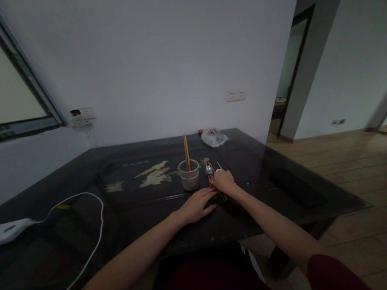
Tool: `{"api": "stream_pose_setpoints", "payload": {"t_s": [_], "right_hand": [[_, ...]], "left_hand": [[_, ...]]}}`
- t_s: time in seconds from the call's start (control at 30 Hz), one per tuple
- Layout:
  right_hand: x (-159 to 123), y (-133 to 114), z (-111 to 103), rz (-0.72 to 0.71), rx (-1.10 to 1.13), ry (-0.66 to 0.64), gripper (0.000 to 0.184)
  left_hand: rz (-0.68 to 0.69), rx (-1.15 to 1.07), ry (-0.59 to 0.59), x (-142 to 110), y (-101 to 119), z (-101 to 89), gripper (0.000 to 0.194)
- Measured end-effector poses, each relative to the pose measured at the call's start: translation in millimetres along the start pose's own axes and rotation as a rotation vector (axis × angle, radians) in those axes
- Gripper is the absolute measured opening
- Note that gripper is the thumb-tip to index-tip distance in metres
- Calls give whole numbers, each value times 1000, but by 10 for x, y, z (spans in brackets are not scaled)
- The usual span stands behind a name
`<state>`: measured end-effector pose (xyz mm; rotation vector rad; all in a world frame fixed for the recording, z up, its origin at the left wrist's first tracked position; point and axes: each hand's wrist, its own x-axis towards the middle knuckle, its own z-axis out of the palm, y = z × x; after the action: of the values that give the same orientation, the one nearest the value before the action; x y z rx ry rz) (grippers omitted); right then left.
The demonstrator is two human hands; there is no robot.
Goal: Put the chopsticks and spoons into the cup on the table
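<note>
A pale cup point(190, 181) stands upright on the dark table, with chopsticks point(186, 152) rising out of it. Just right of the cup, a metal spoon point(209, 170) and several loose chopsticks point(223, 196) lie close together. My right hand point(223, 181) is over this bunch, its fingers curled around the spoon; its palm side is hidden. Beside it, my left hand point(198, 204) rests low on the table with thumb and fingers apart, fingertips touching the near ends of the bunch.
A crumpled clear plastic bag point(214, 137) lies at the table's back edge. On the right is a dark flat object point(296, 187). A white power strip point(8, 232) with a white cable point(100, 227) occupies the left side. The wall borders the table point(125, 220) behind.
</note>
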<state>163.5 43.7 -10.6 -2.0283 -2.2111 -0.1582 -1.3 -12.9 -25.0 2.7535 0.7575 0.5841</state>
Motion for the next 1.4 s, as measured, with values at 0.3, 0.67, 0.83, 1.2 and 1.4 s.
{"api": "stream_pose_setpoints", "payload": {"t_s": [0.3, 0.67, 0.83, 1.2, 1.4], "right_hand": [[-11, 25, 4, 3, -31, 29, 33], [-62, 26, -47, 10, -66, 33, 32], [-55, 21, -21, 31, -62, 60, 32], [-64, -11, -9, 18, -46, 72, 32], [-70, -20, -23, 11, -17, 60, 32]], "left_hand": [[-35, 41, -35, 4, 8, -3, 48], [-58, 151, -39, -11, 43, 45, 46], [-110, 248, -41, -7, 108, 58, 45], [-124, 275, -2, -34, 103, 88, 42], [-97, 264, -7, -33, 107, 95, 39]]}}
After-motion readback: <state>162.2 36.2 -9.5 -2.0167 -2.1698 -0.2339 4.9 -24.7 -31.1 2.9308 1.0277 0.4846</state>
